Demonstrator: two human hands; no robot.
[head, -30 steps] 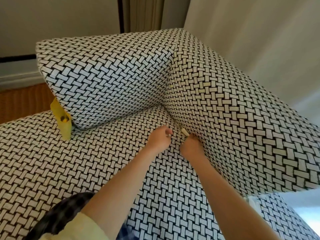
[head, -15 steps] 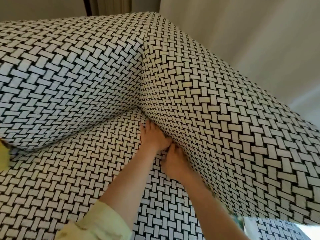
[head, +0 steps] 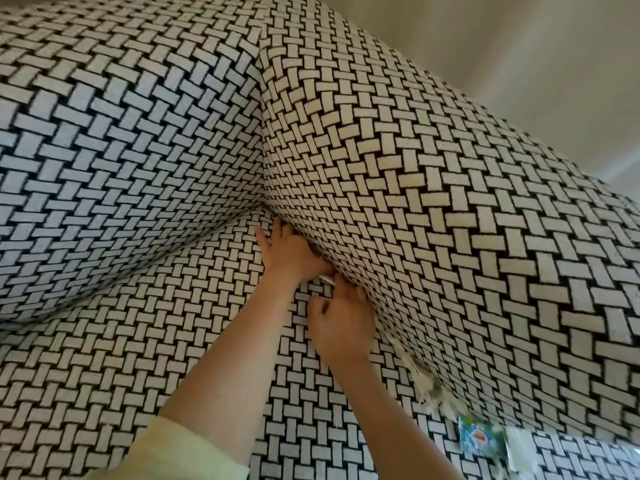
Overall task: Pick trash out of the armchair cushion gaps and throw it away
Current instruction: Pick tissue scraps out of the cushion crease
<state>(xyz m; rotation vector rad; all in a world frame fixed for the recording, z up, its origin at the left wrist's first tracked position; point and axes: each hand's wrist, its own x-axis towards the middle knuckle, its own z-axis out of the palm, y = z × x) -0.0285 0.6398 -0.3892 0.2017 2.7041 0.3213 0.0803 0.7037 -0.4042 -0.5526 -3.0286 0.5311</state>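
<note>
The armchair is covered in black-and-white woven fabric. My left hand (head: 289, 254) presses with spread, straight fingers into the gap between the seat cushion (head: 173, 341) and the right arm cushion (head: 433, 202). Just below it, my right hand (head: 341, 320) has its fingers curled at the same gap, and its fingertips pinch a small white scrap (head: 327, 279) that sticks out there. Further down the gap a crumpled white paper (head: 427, 386) pokes out. A colourful wrapper (head: 479, 439) and a white wrapper piece (head: 519, 448) are wedged under the arm cushion's front end.
The back cushion (head: 121, 150) fills the upper left and meets the arm cushion in the corner just above my left hand. A pale wall (head: 519, 46) lies beyond the arm at upper right. My pale yellow sleeve (head: 180, 452) covers the left forearm.
The view has closed in on the corner. My left hand went from a loose fist to fingers pushed into the gap. The yellow piece at the left is out of frame.
</note>
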